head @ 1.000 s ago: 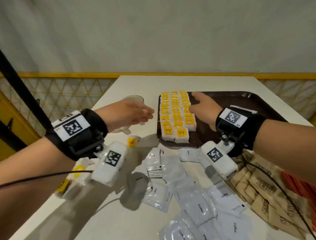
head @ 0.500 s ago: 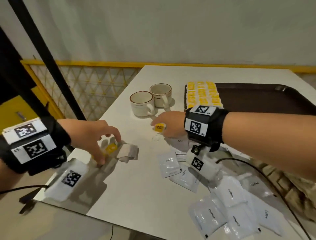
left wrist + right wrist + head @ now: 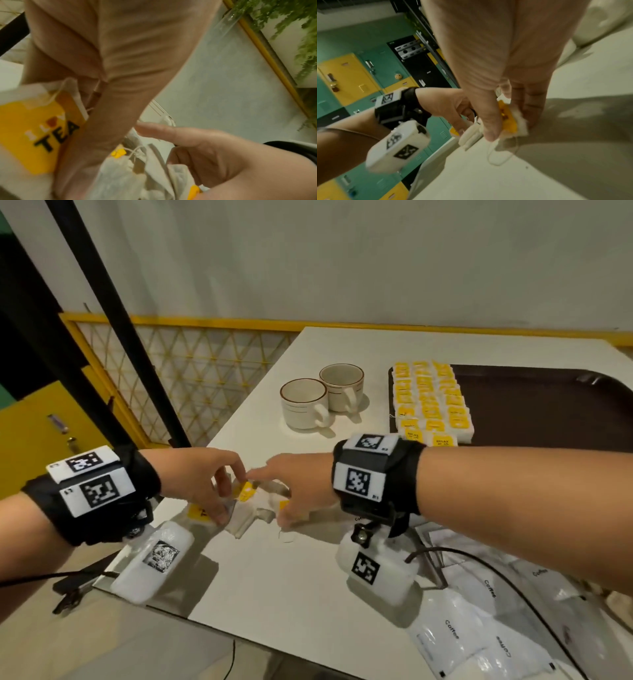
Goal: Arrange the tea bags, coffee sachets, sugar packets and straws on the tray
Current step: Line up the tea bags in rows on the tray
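Hands (image 3: 246,491) over half-hidden tea bags (image 3: 251,510)

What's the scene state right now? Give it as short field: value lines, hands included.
left hand: fingers curled on loose white tea bags with yellow tags near the table's left edge
right hand: pinches one yellow-tagged tea bag against the white tabletop
dark brown plastic tray: rows of tea bags fill its left end; the rest in view is bare
two white ceramic cups with brown rims: upright, left of tray
white coffee sachets: loose on the table, off tray
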Action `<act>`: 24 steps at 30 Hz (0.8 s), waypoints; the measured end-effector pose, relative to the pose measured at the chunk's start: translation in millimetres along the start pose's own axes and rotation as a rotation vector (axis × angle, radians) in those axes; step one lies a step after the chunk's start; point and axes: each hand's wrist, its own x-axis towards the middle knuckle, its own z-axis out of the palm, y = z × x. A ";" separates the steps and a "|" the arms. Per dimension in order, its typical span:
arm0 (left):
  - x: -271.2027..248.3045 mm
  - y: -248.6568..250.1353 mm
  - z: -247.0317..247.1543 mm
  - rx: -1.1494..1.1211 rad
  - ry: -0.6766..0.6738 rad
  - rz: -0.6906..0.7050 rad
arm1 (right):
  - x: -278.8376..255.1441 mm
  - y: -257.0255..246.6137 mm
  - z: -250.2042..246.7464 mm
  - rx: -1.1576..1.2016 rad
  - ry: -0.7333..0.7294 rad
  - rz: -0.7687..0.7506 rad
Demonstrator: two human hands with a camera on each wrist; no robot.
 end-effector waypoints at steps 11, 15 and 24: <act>2.2 -3.6 1.3 -0.334 0.059 0.082 | 2.7 10.0 -6.1 0.081 0.192 0.090; -3.9 19.0 -8.8 -0.556 0.152 0.194 | -55.8 33.1 -25.9 0.699 0.247 0.166; 8.3 154.8 -6.8 -1.043 0.130 0.597 | -168.1 88.9 5.1 2.108 0.511 0.258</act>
